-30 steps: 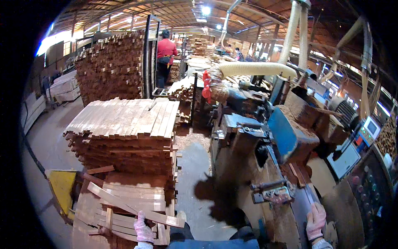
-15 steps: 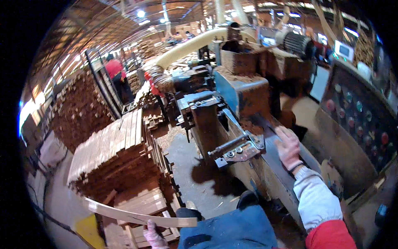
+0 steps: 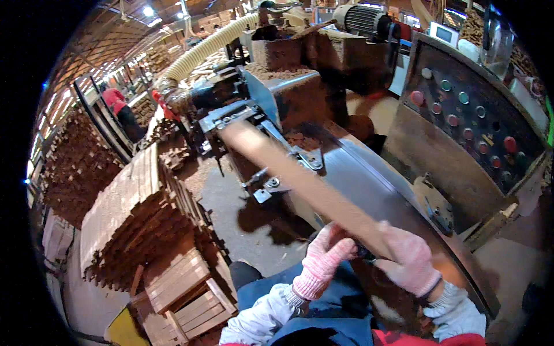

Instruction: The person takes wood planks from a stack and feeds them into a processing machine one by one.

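Note:
A long wooden board [image 3: 311, 187] slants from my right hand toward the machine, its far end blurred over the metal guide fittings [image 3: 277, 179]. My right hand [image 3: 410, 259], in a pinkish-white knit glove, is closed on the board's near end. Just below the board's lower edge is my left hand [image 3: 324, 262], gloved alike. Its thumb and fingers are curved but apart, close to the edge; whether a fingertip touches the wood cannot be made out. Under the board runs the machine's smooth metal bed [image 3: 363, 173].
Stacked wood strips [image 3: 121, 213] stand at left, with shorter pieces [image 3: 182, 288] nearer me. A button panel [image 3: 467, 127] rises at right. Beyond the bed are a sawdust-covered housing [image 3: 288, 95], a motor [image 3: 363, 23] and a ribbed hose [image 3: 210, 43]. A person in red [image 3: 115, 101] stands far left.
The board has come up from the wood pile at left to over the machine bed. My right hand has left the bed and grips the board's end. My view has turned right.

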A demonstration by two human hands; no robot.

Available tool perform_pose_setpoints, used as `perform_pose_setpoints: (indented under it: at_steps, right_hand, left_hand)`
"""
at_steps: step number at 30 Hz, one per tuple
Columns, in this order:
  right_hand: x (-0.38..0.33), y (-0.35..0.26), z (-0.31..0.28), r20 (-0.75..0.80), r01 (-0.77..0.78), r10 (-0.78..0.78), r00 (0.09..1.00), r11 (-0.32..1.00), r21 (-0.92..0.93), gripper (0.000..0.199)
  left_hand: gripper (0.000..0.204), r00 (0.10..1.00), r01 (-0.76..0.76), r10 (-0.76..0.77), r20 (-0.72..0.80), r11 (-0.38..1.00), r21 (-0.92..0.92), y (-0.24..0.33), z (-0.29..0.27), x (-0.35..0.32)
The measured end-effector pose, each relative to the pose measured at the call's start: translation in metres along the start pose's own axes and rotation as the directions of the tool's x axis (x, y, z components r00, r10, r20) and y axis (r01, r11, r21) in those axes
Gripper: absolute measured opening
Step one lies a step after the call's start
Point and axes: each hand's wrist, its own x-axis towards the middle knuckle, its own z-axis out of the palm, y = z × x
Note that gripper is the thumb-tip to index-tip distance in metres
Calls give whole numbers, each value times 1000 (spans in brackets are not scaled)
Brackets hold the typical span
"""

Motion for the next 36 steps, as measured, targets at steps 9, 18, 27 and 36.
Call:
perform_pose_setpoints:
  at_steps: [9,18,27,36]
  right_hand:
    - [-140,2,-58,37,-498,531,846,814,-298,60]
    - [31,111,43,-365,-418,337,868,892,-170,76]
    - [76,72,68,-158,-76,154,975,907,414,37]
    - [-134,28,-49,218,-66,165,962,914,-401,40]
  left_hand:
    - [59,958,164,-169,-232,986,-39,-27,-74,-13]
    - [56,701,120,27,-713,981,155,-48,-238,-146]
    - [45,730,-193,59,-680,974,-122,-20,-198,-120]
    - [18,353,-533,38,-935,829,-168,-51,-406,-199]
